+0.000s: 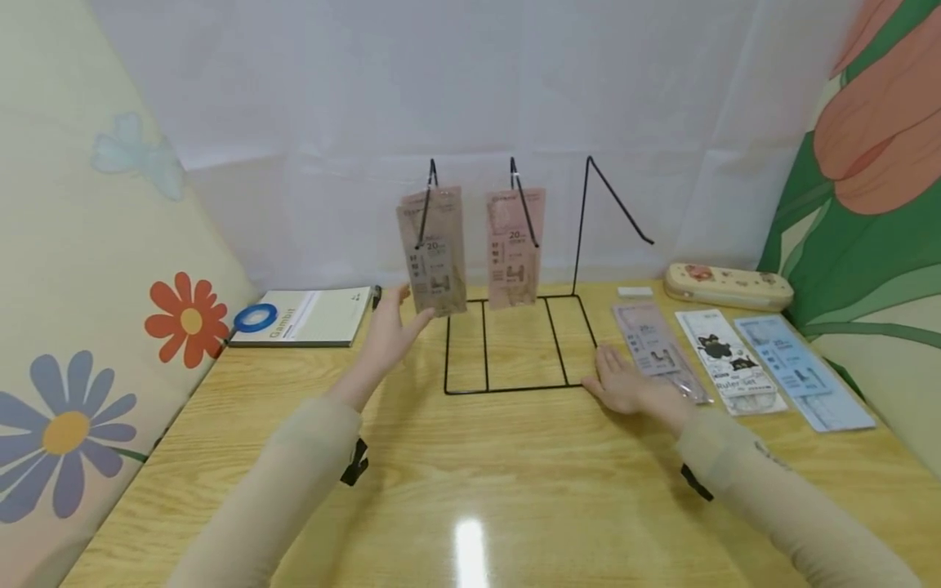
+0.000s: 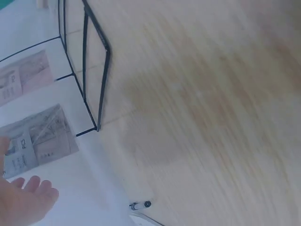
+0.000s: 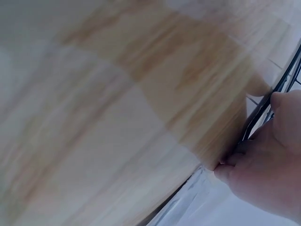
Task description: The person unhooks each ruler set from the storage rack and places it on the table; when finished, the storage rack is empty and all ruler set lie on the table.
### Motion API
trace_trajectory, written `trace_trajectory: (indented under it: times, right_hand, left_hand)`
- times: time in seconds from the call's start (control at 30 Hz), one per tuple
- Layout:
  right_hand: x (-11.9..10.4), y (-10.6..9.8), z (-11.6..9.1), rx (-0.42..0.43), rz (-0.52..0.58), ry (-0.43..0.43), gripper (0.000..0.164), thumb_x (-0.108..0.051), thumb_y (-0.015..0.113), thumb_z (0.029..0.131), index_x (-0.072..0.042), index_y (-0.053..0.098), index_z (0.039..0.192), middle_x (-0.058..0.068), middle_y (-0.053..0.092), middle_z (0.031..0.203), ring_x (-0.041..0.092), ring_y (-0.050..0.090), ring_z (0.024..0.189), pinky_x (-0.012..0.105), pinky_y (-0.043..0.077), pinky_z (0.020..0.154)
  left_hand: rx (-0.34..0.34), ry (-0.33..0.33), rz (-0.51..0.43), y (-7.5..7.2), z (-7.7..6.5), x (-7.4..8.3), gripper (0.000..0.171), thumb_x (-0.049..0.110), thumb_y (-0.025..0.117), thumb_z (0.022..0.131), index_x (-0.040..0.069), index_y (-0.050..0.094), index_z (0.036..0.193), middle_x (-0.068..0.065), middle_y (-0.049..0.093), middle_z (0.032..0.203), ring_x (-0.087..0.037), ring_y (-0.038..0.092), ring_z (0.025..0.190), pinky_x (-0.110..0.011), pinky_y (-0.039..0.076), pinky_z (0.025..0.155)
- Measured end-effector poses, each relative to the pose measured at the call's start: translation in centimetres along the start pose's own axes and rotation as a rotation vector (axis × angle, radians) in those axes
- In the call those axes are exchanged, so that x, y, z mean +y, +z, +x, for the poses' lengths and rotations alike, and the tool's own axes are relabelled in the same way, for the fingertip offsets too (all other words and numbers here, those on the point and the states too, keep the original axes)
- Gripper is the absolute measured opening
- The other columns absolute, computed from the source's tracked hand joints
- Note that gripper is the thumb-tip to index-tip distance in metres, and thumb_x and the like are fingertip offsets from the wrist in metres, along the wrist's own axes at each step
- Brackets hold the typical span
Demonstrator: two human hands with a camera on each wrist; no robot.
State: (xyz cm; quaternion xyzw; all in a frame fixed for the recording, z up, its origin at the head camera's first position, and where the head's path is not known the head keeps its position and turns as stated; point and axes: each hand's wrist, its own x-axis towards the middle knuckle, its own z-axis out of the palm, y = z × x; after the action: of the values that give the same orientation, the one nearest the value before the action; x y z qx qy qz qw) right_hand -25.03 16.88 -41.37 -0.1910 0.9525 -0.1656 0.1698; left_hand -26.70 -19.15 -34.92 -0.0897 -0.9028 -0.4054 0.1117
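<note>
A black wire display rack [image 1: 524,388] stands on the table with three upright hooks. Two greyish-pink ruler-set packets [image 1: 437,261] hang overlapped on its left hook, and a pink packet [image 1: 516,253] is on the middle one; the right hook [image 1: 621,200] carries nothing. My left hand [image 1: 390,331] is beside the lower left packet, fingers spread and the thumb near its bottom edge. In the left wrist view that hand [image 2: 23,202] appears with loosely bent fingers. At the rack's front right corner, my right hand [image 1: 621,380] holds the wire base between thumb and bent fingers [image 3: 230,172].
Right of the rack lie a mauve packet [image 1: 650,339], a white cat-print ruler set [image 1: 728,359] and a blue packet [image 1: 797,367]. Behind them are a white eraser [image 1: 635,291] and a pencil case [image 1: 728,286]. At left, a blue tape roll [image 1: 255,318] lies on a notebook [image 1: 323,314].
</note>
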Motion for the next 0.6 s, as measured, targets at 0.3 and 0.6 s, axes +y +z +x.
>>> trace_trajectory:
  times: [0.3, 0.6]
  right_hand:
    - [-0.8, -0.1, -0.1, -0.008, -0.080, 0.025, 0.068, -0.032, 0.026, 0.104, 0.019, 0.001, 0.142, 0.036, -0.004, 0.150, 0.048, -0.002, 0.141, 0.054, 0.006, 0.117]
    - [-0.6, -0.1, 0.2, 0.002, -0.093, 0.017, 0.069, -0.031, 0.027, 0.104, 0.020, 0.001, 0.142, 0.038, -0.004, 0.150, 0.049, -0.002, 0.141, 0.054, 0.006, 0.116]
  left_hand:
    - [0.081, -0.127, -0.105, 1.2, 1.3, 0.2, 0.036, 0.021, 0.064, 0.091, -0.002, 0.057, 0.117, -0.021, 0.060, 0.117, -0.034, 0.059, 0.109, -0.042, 0.049, 0.094]
    - [0.084, -0.124, -0.157, 1.9, 2.1, 0.0, 0.034, 0.023, 0.060, 0.093, 0.001, 0.063, 0.118, -0.019, 0.065, 0.116, -0.031, 0.064, 0.105, -0.036, 0.054, 0.082]
